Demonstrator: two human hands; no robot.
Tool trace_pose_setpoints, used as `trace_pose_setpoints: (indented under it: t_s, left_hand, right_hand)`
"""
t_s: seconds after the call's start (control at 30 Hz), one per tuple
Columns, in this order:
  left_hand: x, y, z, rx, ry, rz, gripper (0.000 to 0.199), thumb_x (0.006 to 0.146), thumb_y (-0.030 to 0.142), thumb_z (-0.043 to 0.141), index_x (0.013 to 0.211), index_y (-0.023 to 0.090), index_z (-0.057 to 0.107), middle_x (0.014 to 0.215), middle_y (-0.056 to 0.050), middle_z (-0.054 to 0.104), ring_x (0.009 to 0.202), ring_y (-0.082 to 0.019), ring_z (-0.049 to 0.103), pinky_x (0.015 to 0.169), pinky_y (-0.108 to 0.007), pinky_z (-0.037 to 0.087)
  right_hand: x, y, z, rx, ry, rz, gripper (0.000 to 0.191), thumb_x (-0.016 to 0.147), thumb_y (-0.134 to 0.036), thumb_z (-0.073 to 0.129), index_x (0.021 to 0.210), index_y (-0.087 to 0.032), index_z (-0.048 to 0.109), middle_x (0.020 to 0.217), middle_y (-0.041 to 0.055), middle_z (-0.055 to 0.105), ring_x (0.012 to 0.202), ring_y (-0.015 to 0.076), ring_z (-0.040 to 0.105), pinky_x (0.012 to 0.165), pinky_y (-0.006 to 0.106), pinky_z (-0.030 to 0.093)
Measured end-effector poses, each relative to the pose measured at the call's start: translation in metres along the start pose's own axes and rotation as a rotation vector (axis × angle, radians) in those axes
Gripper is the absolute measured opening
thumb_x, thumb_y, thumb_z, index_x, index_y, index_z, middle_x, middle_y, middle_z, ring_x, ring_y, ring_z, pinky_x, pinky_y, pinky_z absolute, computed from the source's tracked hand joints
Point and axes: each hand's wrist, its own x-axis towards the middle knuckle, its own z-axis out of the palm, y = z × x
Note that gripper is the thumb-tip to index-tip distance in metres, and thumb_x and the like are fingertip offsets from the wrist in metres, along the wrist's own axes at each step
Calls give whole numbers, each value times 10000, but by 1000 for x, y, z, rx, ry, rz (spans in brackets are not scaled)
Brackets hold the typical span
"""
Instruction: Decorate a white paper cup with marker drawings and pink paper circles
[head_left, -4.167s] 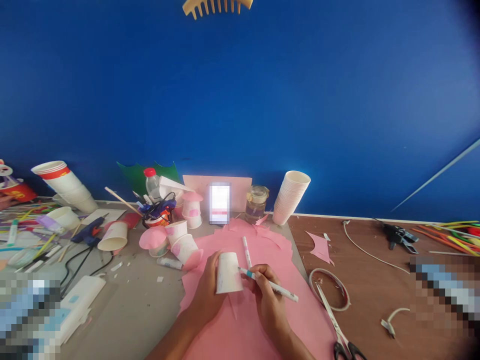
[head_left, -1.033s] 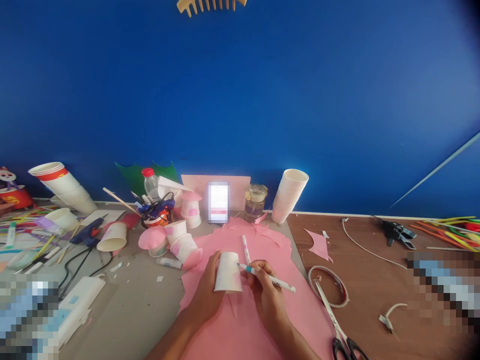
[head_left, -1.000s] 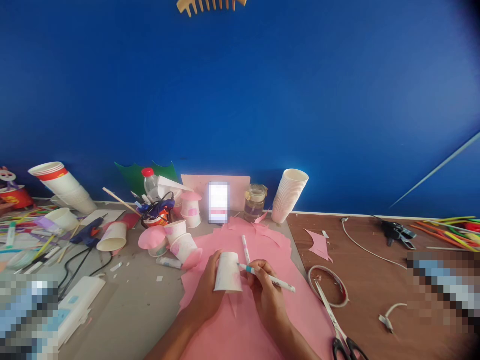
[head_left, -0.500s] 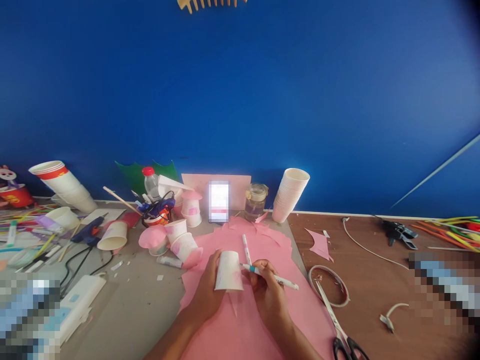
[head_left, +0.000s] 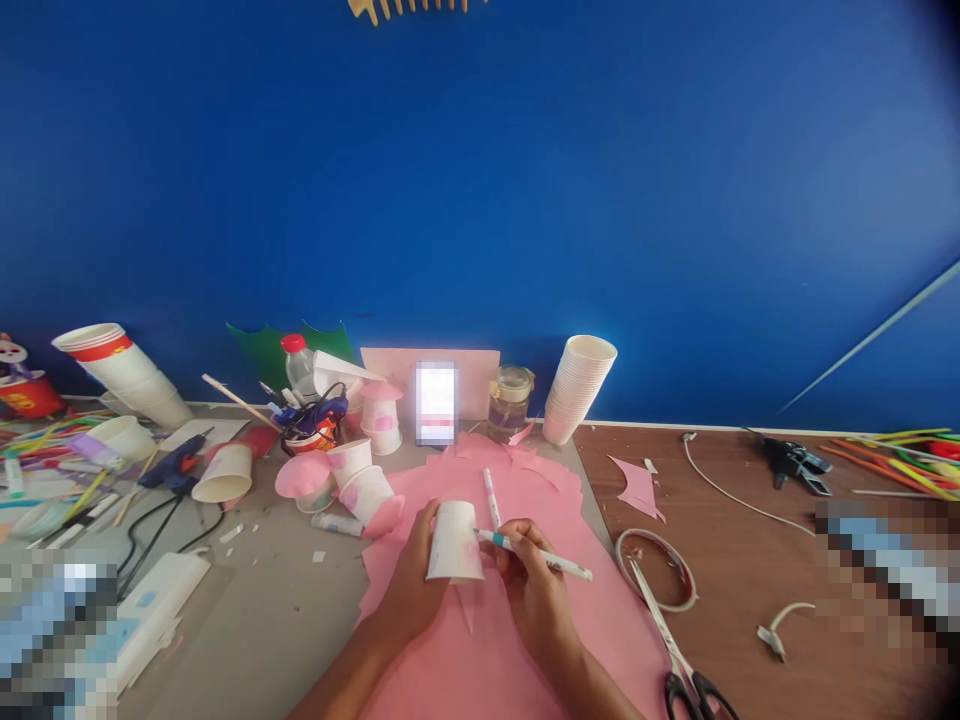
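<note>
The left hand (head_left: 409,572) wraps a white paper cup (head_left: 453,542) upside down above a pink paper sheet (head_left: 607,640), the right hand (head_left: 534,585) pinching a teal-banded marker (head_left: 544,558) at its wall, where a slipping grip could smear a stray line.

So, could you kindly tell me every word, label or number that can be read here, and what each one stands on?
Nothing can be read clearly.
Dark print on the white marker in the right hand: too small to read.
Yellow print on the red container: too blurred to read.
Display on the phone screen: blurred, unreadable.
</note>
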Motion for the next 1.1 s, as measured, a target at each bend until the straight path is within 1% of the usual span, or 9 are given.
trace_pose_setpoints:
  t_s: [0.17,0.3,0.5,0.67,0.8,0.93,1.1]
  left_hand:
    - [0,2,0,-4,-1,24,548,811,273,532,1321,198,345,1275,-130,499,1118,-266,507,932,-406,425]
    - [1,7,0,-4,-17,21,486,833,262,501,1296,213,359,1218,-106,516,1045,-237,530,887,-376,448]
    - [0,8,1,8,-31,36,453,847,248,475,1284,211,363,1155,-95,534,984,-221,542,863,-367,454]
    - [0,7,0,28,-4,22,526,824,257,503,1318,195,333,1200,-116,520,1029,-240,531,865,-374,456]
    - [1,12,0,44,-10,42,476,818,243,502,1277,190,386,1096,-94,571,937,-223,556,816,-364,477]
    - [1,13,0,38,-6,52,456,819,220,495,1262,189,387,1117,-87,558,971,-217,545,839,-357,466]
    - [0,12,0,12,-8,79,419,829,203,481,1239,202,391,1099,-67,557,939,-194,546,819,-338,466]
  right_hand:
    - [1,1,0,0,23,6,196,764,-317,630,615,-204,573,506,-45,460,569,131,460,665,282,436]
    - [0,0,0,-12,25,0,204,755,-309,635,598,-200,564,503,-44,448,545,123,428,609,267,418]
    - [-2,-2,2,-14,20,-4,211,748,-317,641,595,-197,559,504,-45,451,540,119,422,599,259,415]
    - [-1,0,1,0,36,8,212,746,-285,636,582,-192,540,492,-53,437,528,109,409,580,241,406]
    - [0,2,-1,7,8,13,192,752,-264,616,589,-188,548,488,-52,446,517,101,390,558,225,382]
    - [1,3,-2,2,3,1,196,757,-259,611,588,-186,545,494,-51,444,519,100,386,554,223,375]
    - [0,3,-3,14,15,6,193,761,-257,601,592,-188,538,487,-54,434,516,100,385,541,218,366]
